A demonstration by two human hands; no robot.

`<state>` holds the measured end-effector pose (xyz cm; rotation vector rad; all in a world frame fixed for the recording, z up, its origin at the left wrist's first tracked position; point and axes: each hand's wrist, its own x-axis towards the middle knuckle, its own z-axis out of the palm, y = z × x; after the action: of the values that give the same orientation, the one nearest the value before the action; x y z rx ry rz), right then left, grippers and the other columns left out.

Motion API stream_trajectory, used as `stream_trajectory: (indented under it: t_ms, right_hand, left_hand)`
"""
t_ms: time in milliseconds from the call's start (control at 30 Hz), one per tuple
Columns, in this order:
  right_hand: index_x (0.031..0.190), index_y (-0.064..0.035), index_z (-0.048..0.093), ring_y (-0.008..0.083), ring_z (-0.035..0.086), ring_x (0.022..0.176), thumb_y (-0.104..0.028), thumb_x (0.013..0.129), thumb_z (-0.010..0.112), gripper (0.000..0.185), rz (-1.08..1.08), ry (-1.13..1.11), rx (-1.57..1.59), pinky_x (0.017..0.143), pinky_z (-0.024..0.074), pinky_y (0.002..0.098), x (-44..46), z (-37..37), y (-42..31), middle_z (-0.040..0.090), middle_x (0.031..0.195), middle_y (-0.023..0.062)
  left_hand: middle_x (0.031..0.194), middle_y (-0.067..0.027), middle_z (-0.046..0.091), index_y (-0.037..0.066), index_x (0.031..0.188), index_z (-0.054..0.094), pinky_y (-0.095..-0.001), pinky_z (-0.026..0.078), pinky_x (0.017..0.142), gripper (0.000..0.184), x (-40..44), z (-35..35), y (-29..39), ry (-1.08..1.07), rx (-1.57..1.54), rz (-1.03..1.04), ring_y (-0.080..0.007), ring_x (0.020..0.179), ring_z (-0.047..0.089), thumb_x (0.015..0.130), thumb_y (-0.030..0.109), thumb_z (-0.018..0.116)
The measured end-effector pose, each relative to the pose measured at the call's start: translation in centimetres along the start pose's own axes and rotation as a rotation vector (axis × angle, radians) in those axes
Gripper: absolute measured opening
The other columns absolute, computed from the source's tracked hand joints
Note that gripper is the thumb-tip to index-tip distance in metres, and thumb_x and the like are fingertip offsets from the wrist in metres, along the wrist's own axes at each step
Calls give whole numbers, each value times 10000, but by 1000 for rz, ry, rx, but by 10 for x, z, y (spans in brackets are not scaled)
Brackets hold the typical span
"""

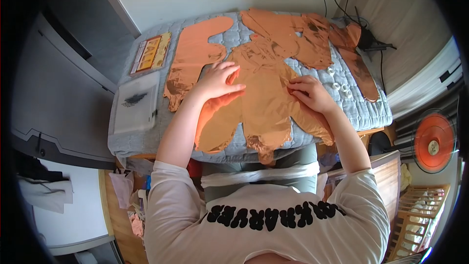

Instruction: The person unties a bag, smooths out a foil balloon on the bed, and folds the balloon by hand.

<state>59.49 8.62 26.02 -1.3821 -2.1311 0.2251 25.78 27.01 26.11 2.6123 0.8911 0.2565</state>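
Observation:
A flat, deflated orange-copper foil balloon (266, 98) lies spread in front of me on a quilted bed, its lower tip hanging over the near edge. My left hand (220, 80) rests at its left side, with thumb and fingers apart over a folded, brighter orange edge. Something with a dark edge is partly hidden beneath that hand. On the opposite side, my right hand (311, 94) pinches the balloon's edge between thumb and fingers. More flat copper foil balloons lie around it: one at the left (195, 51), another at the back (288, 32) and a long piece at the right (359, 66).
White tape rolls (336, 86) sit on the grey quilt (373, 112) at the right. A clear plastic case (137, 102) and a yellow-and-red packet (150, 54) lie at the left. Black cables (371, 44) hang near the right corner. An orange fan (433, 142) stands beyond.

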Motion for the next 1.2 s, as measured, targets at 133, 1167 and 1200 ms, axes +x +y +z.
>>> stream_trajectory:
  t_ms: [133, 1167, 1200]
  right_hand:
    - [1146, -33, 751, 350, 640, 1128, -128, 901, 680, 272, -11, -15, -6, 984, 486, 432, 0, 2, 4, 704, 1206, 156]
    - [1131, -56, 767, 331, 645, 1107, -144, 916, 696, 243, -10, 25, -6, 977, 489, 427, 1, 2, 2, 712, 1195, 133]
    - [1133, -56, 766, 333, 645, 1107, -146, 915, 696, 246, -6, 23, -5, 975, 490, 428, 2, 1, 1, 712, 1195, 133]
  left_hand:
    - [1581, -104, 434, 85, 1534, 450, -473, 252, 1225, 924, -5, 2, 13, 56, 73, -15, -331, 1498, 325, 828, 606, 738]
    - [1652, -139, 317, 103, 1602, 328, -458, 266, 1247, 1113, -8, -8, 4, -51, -82, 11, -327, 1546, 249, 718, 489, 884]
    - [1652, -139, 317, 103, 1602, 328, -458, 266, 1247, 1113, -9, -10, 4, -48, -80, 7, -327, 1546, 249, 718, 489, 884]
